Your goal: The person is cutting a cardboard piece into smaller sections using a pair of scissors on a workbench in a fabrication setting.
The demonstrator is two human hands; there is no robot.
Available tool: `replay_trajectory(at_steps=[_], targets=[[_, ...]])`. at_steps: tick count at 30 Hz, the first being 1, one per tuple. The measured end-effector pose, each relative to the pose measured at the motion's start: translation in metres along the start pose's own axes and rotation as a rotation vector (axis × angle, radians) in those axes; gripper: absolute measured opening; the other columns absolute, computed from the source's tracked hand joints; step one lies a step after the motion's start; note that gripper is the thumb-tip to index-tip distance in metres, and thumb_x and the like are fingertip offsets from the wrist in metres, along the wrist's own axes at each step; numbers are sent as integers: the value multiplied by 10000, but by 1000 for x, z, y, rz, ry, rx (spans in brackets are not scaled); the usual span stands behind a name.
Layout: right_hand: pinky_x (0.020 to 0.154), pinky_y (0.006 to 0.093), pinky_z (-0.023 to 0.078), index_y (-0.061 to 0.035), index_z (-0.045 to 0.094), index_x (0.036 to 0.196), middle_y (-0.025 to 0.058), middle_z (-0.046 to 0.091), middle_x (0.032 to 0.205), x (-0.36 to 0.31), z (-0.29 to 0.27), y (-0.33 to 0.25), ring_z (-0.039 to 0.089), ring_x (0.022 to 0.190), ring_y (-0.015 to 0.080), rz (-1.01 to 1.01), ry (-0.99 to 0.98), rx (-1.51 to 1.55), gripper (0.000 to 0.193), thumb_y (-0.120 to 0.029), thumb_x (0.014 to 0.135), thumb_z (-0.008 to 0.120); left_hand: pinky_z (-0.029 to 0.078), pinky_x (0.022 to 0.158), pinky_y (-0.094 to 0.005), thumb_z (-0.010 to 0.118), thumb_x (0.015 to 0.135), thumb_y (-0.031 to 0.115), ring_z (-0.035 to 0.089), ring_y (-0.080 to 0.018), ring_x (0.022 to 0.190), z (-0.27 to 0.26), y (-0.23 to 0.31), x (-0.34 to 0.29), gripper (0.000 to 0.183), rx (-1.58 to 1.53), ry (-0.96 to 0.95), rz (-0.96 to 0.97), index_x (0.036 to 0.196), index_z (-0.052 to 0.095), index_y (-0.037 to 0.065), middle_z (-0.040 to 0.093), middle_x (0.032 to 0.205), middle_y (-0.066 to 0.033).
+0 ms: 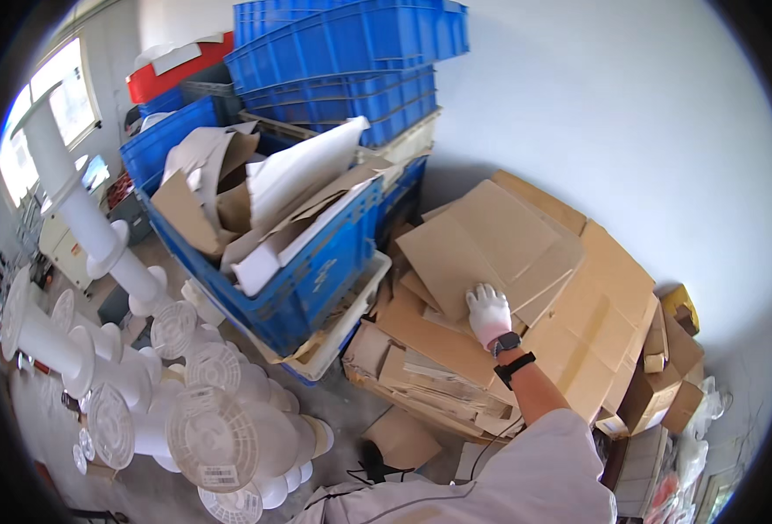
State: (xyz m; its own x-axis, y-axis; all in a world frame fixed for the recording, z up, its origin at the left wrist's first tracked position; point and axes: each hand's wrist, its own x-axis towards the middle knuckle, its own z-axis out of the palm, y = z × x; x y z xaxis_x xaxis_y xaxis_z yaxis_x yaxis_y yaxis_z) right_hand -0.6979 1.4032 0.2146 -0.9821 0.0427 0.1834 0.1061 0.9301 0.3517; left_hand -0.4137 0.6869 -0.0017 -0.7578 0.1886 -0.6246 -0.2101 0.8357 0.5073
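Note:
My right hand (489,316) wears a white glove, with a dark watch and a black band on the wrist above it. It lies palm down on the near edge of a folded brown cardboard sheet (477,240), fingers slightly spread. The fingertips touch the top face; whether the thumb reaches under the edge cannot be told. More flat cardboard pieces lie beneath that sheet, on top of a large brown cardboard box (591,327). Layered flattened cardboard (438,384) shows at the near side of this pile. My left hand is out of view.
Left of the pile stands a blue crate (316,293) full of cardboard scraps, with blue crates (342,52) stacked behind. White plastic spools (211,437) crowd the lower left. Small open boxes (661,393) stand right of the pile, by the white wall (630,131). A cardboard piece (403,437) lies on the floor.

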Motion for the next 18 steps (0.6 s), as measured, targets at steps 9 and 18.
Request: replay_trajectory(at_steps=[9, 18], targets=[[702, 400, 560, -75, 673, 973, 93, 684, 842, 11, -56, 67, 685, 796, 284, 226, 729, 317, 84, -135, 941, 624, 547, 924, -399, 619, 921, 312, 722, -327, 1048, -11, 52, -11, 398, -56, 36, 0, 1146, 724, 1, 735, 1103, -231], [650, 325, 505, 16, 650, 998, 36, 563, 681, -30, -186, 109, 577, 630, 161, 538, 1277, 1105, 186, -160, 1026, 596, 550, 916, -390, 624, 921, 286, 728, -318, 1038, 13, 84, -47, 378, -240, 145, -92, 1144, 723, -3, 736, 1097, -230]])
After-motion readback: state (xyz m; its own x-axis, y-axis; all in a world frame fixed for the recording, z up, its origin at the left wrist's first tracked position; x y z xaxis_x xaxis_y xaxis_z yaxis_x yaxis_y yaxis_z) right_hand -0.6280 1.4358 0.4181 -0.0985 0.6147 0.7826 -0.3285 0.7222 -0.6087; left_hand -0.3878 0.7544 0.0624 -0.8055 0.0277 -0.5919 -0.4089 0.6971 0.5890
